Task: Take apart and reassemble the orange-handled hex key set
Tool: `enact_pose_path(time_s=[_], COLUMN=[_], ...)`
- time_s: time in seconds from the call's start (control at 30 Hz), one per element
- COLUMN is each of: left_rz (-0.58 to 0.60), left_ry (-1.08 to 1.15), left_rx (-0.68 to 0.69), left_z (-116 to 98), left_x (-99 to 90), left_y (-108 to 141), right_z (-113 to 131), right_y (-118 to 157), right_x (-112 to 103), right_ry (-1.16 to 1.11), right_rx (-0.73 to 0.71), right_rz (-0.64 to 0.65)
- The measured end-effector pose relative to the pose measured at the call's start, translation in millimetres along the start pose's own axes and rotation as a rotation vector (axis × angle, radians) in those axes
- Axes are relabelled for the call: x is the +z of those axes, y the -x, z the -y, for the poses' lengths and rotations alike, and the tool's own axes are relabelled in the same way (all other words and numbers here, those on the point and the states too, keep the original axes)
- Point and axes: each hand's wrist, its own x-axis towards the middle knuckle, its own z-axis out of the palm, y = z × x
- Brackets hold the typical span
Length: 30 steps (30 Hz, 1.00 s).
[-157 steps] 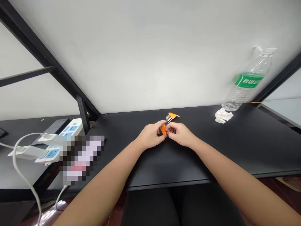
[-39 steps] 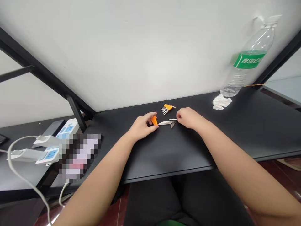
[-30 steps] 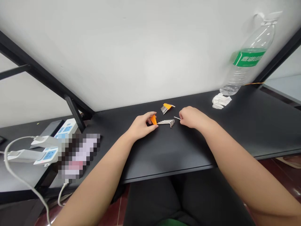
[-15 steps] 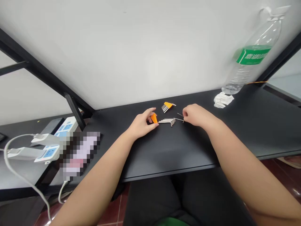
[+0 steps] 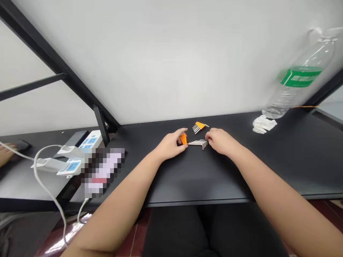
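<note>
1. The landmark is a row of loose steel hex keys [image 5: 197, 144], lying side by side on the black table [image 5: 227, 182], with their bent ends toward the person's right.
2. The left hand [image 5: 170, 145] rests just left of the row. Its grip is closed on a small orange holder [image 5: 183, 139], with the fingers curled over the top. The holder sits just beside the row's left end.
3. The right hand [image 5: 221, 141] rests just right of the row. Its fingers [image 5: 209, 136] curl down at the bent ends of the keys, touching them or very near. Whether this grip is closed on them, I cannot tell.
4. Just beyond the row lies a second orange holder [image 5: 198, 127], with short steel keys fanned out from one side.
5. Well to the right of the row sits a crumpled white tissue [image 5: 264, 125], touching or just beside the base of a clear plastic bottle [image 5: 297, 89] with a green label.
6. Well to the left of the row are a white power strip [image 5: 91, 141] with blue sockets, plugs, and a white cable [image 5: 45, 182]. A pixelated patch [image 5: 103, 171] hides whatever lies beside them.
</note>
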Motion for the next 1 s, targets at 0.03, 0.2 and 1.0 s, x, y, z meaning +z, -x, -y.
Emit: enact_pose_path(time_s=[0.03,0.2,1.0], left_rz=[0.002,-0.019,-0.105], left_ry=[-0.001,-0.053,0.070], left_rx=[0.002,-0.010,0.033], left_z=[0,6,5], left_x=[-0.2,-0.2,0.0], left_y=[0,0,-1], right_z=[2,16,38], right_y=[0,7,15], right_x=[1,-1,-4], right_ry=[-0.018,-0.058,-0.371], right_rx=[-0.011,-0.056,-0.214], right_rz=[-0.006,-0.029,-0.192])
